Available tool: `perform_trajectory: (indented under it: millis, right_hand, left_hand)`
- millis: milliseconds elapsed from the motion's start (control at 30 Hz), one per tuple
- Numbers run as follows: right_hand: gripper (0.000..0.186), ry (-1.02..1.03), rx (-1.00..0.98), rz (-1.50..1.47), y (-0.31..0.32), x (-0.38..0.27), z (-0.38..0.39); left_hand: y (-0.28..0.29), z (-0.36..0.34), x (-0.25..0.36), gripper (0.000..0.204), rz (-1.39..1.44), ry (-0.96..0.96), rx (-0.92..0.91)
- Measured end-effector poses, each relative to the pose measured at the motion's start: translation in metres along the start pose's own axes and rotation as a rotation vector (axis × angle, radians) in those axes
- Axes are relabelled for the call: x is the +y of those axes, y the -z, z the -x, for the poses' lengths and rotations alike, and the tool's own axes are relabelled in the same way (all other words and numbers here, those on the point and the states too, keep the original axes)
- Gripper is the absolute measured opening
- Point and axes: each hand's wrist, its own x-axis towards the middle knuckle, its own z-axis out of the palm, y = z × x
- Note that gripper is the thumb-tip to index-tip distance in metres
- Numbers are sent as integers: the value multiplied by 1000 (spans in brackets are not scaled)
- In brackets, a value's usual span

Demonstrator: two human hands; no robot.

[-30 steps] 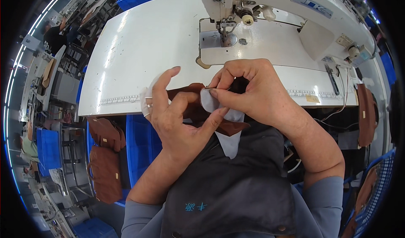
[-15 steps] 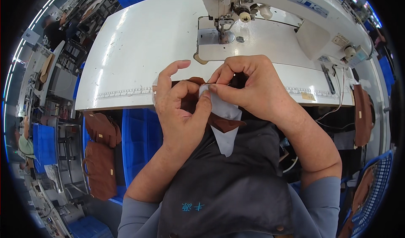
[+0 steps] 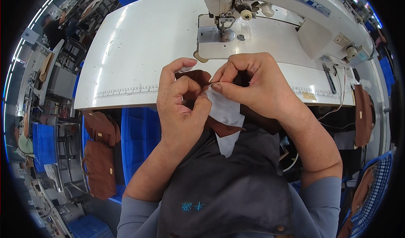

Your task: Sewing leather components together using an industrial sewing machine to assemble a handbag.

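Observation:
Both my hands pinch the upper edge of a brown fabric piece with a pale grey lining (image 3: 223, 107), held over the table's front edge. My left hand (image 3: 179, 96) grips it between thumb and index finger, another finger raised. My right hand (image 3: 253, 84) pinches the same edge just to the right, fingertips almost touching the left ones. A brown flap (image 3: 196, 75) shows behind my left fingers, and the grey lining hangs down to a point over my dark apron (image 3: 223, 187). The exact spot between the fingertips is partly hidden.
Beyond my hands stands a white sewing machine (image 3: 312, 10) with its needle area (image 3: 219, 31) over the white table (image 3: 135, 48). A cutter-like tool (image 3: 329, 77) lies at right. Brown bags (image 3: 100, 168) and a blue bin (image 3: 141, 132) are at left; a blue basket (image 3: 371, 196) is at lower right.
The left fingers have shifted slightly right and down along the edge. More of the brown flap shows behind them, and the grey lining has spread and turned a little.

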Motion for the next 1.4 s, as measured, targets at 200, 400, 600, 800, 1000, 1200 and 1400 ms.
perform_trajectory:
  millis: [200, 400, 600, 800, 1000, 1200, 1400]
  right_hand:
    - [14, -1, -2, -9, 4, 4, -1]
    - [14, -43, -45, -140, 7, 14, -7]
    - [14, -108, -139, -333, 15, 16, -10]
    - [16, -134, -155, -373, 13, 18, -11]
    - [14, -99, -44, -191, 3, 11, -4]
    - [15, -114, 59, -172, -4, 14, -11]
    - [16, -110, 100, -168, -4, 18, -17]
  left_hand:
    - [-3, -2, -4, 13, 28, -39, 129]
    - [0, 0, -3, 7, 58, 61, 96]
    - [24, -15, -15, 14, 358, 165, -264]
    - [23, -20, -22, 20, 429, 172, -394]
    - [4, -5, -11, 42, 109, 151, -94]
    - [-17, 7, -8, 68, -229, -70, 126]
    - [-37, 8, -9, 87, -493, -371, 158]
